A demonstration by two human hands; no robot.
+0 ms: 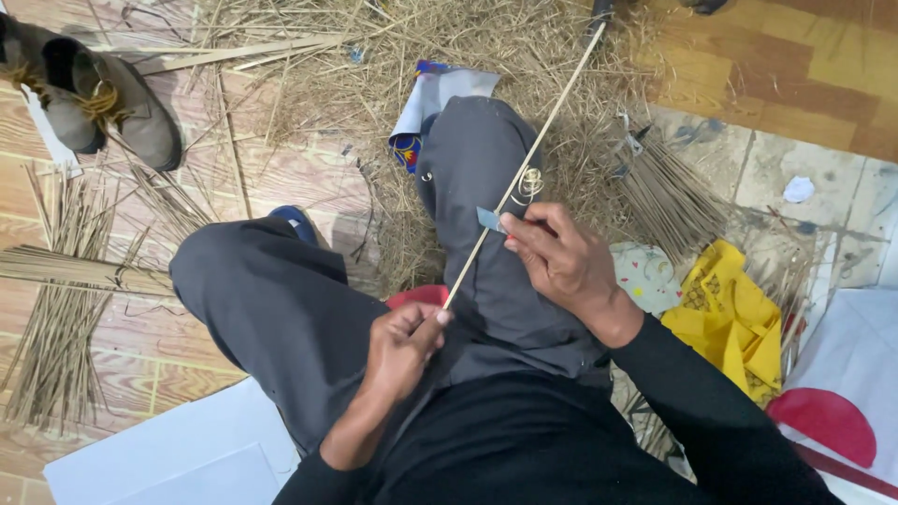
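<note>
My left hand (400,342) pinches the near end of a long thin pale stick (552,117) that runs diagonally up and to the right across my knee. Further up, my right hand (559,259) holds a small flat blade (489,220) against the stick. A thin curl of shaving (530,180) hangs beside the stick just above the blade. I sit on the floor in grey trousers (281,299) with both knees bent.
Dry straw shavings (421,47) cover the floor ahead. Bundles of thin sticks lie at left (56,318) and at right (669,196). A pair of shoes (94,98) sits top left. Yellow cloth (730,323) and white sheets (178,458) lie near me.
</note>
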